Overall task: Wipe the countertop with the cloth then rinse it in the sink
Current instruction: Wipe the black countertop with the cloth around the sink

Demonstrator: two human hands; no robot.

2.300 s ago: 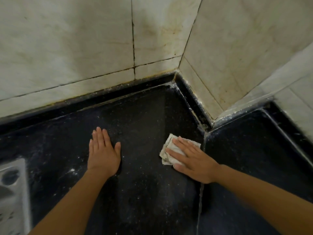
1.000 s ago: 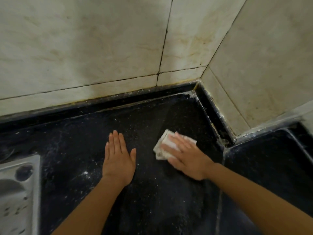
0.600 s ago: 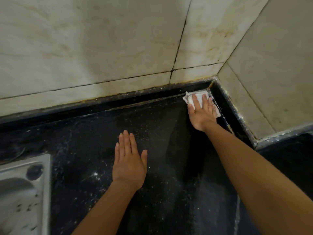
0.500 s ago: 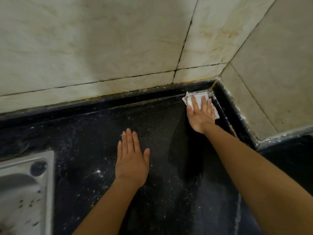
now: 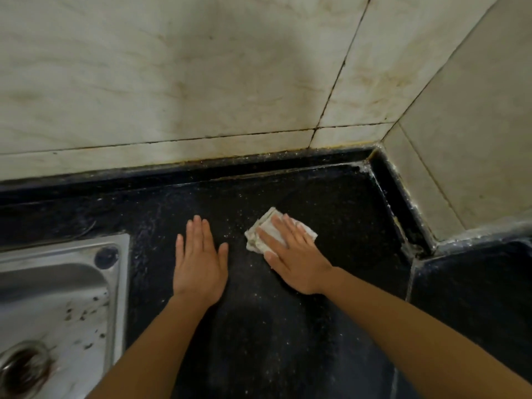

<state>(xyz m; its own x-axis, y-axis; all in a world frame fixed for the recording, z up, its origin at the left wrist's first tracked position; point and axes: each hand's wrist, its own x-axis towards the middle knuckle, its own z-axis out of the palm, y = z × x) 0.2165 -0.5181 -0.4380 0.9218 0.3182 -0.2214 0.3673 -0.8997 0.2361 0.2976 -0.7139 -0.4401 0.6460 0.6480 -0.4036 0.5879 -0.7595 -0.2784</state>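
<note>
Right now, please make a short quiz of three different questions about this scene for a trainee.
1. True or false: the right hand presses the cloth flat on the countertop.
2. Where is the sink?
A. beside the left hand, on its outer side
B. in the wall corner
C. under the cloth
3. Fill in: the left hand lies flat and holds ____.

Key: 1 true; 2 A; 3 nothing
</note>
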